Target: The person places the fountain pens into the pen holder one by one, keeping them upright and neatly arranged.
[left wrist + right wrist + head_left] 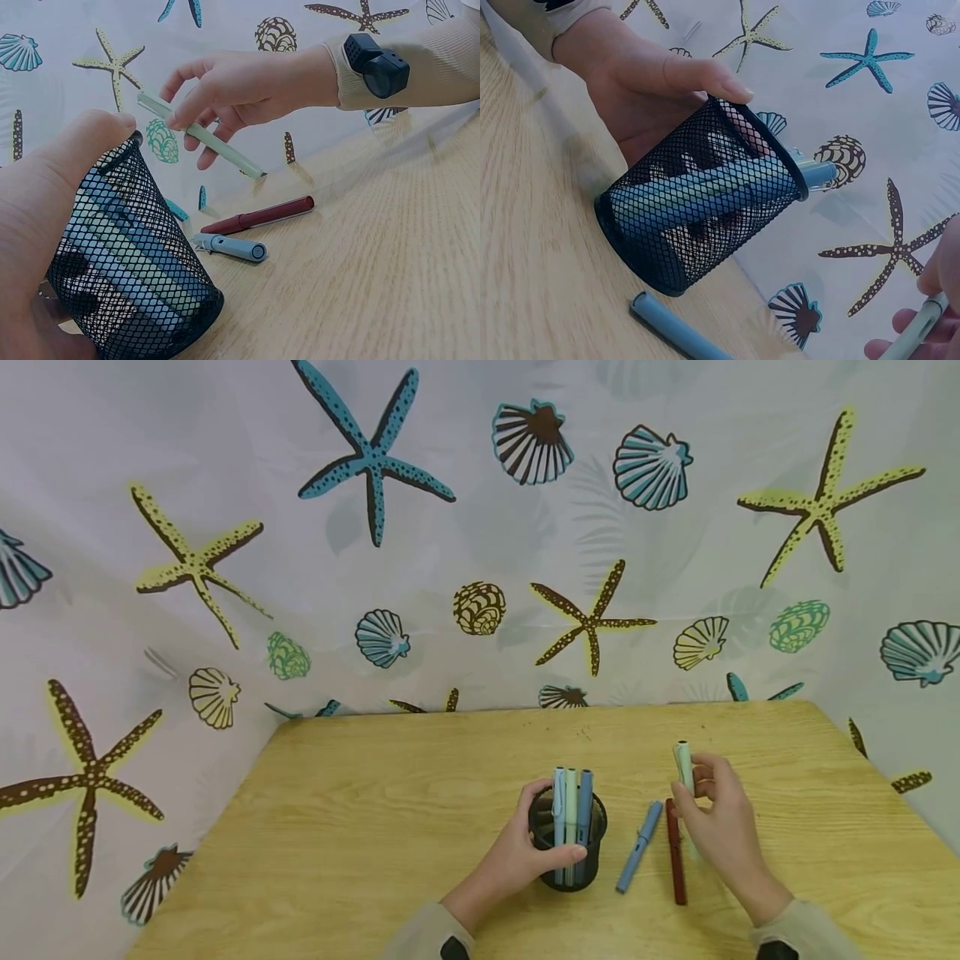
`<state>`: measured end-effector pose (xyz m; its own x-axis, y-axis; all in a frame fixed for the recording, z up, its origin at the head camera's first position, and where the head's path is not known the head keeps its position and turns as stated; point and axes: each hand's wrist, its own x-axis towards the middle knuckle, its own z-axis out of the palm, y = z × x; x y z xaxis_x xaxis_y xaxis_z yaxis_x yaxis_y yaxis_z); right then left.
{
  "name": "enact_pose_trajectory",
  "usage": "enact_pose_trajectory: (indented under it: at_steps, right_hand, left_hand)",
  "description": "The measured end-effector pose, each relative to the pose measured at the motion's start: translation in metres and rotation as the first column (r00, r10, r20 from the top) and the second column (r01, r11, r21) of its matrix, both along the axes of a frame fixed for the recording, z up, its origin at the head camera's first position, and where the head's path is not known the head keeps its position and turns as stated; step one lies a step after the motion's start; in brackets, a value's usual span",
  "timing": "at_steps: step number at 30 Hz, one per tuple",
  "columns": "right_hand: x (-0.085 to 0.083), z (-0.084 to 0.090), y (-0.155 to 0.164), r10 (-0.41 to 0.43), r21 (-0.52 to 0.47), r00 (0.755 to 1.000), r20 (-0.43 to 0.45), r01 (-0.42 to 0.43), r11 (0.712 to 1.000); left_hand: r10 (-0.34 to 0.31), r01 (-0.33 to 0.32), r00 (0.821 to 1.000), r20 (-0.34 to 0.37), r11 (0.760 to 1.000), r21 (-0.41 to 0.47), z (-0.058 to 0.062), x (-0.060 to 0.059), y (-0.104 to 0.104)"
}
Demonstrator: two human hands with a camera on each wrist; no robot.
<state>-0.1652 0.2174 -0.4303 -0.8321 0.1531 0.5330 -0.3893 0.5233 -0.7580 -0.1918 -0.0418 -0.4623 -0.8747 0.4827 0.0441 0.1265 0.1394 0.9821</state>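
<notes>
My left hand (517, 856) grips a black mesh pen cup (705, 202), with the thumb across its near side. The cup holds a light blue pen (558, 802), a pale green pen (572, 797) and a darker blue pen (586, 797). To the right, my right hand (723, 822) pinches another pale green pen (225, 148) between thumb and fingers, raised above the table. Between the hands lie a blue pen (640, 847) and a dark red pen (676, 860), side by side and apart from the cup.
The wooden table (360, 802) extends far to the left of the cup. Behind and beside it hangs a white cloth (442, 527) printed with starfish and shells. A dark wrist device (377, 66) sits on the right sleeve.
</notes>
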Motion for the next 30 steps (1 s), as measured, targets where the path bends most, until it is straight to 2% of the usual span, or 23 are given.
enact_pose_trajectory:
  at_steps: [10,16,20,30]
  right_hand:
    - [-0.003,0.008,-0.013,0.032,-0.073,0.992,-0.124,-0.041,0.996]
    - [0.007,0.034,-0.032,0.091,-0.126,0.970,-0.226,-0.121,0.985]
    - [0.009,0.045,-0.041,0.119,-0.149,0.964,-0.239,-0.157,0.976]
    - [0.004,0.052,-0.059,0.176,-0.191,0.930,-0.322,-0.245,0.950]
  left_hand:
    - [-0.001,0.001,1.000,-0.021,1.000,-0.006,0.001,-0.001,0.000]
    - [0.004,-0.004,1.000,-0.016,1.000,-0.010,0.000,0.000,0.000]
    - [0.006,-0.006,1.000,-0.017,1.000,-0.010,0.000,0.000,0.000]
    - [0.008,-0.009,1.000,-0.024,1.000,-0.019,-0.001,0.000,0.000]
